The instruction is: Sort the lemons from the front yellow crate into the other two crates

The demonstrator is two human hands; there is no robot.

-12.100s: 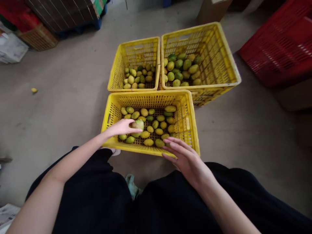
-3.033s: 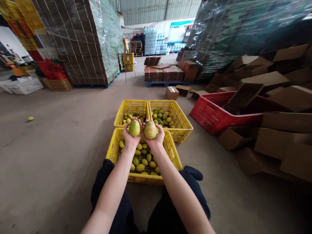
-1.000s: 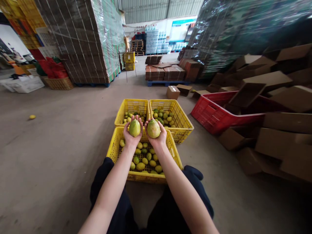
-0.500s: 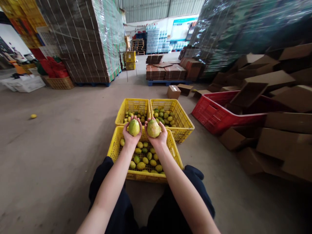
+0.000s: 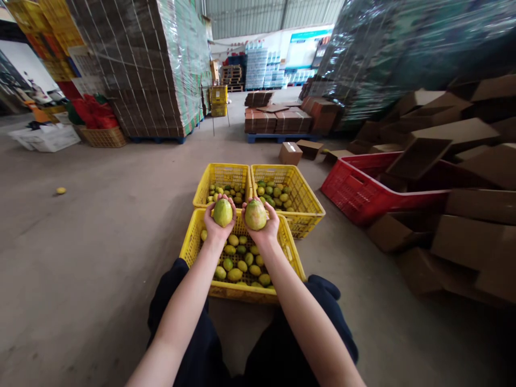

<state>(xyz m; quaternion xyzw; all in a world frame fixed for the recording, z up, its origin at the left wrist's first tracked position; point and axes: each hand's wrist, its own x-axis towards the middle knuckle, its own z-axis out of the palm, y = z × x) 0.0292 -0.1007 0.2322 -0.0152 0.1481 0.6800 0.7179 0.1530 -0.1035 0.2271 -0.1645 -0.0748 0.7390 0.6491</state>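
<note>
My left hand is cupped palm-up around a yellow-green lemon. Beside it my right hand cradles a second lemon, rounder and blotched with pale brown. Both hands hover over the front yellow crate, where several green and yellow lemons lie loose on the mesh bottom. Behind it stand two more yellow crates, the back left crate and the back right crate, each holding lemons. My hands partly cover the rims between the crates.
A red crate with cardboard boxes heaped in and around it is on the right. One lemon lies on the floor at left. Farther back are flattened cartons on a blue pallet, a small box and tall wrapped stacks.
The view has shifted slightly, so the surroundings sit a little farther right. Both hands keep hold of their lemons in nearly the same place over the front crate.
</note>
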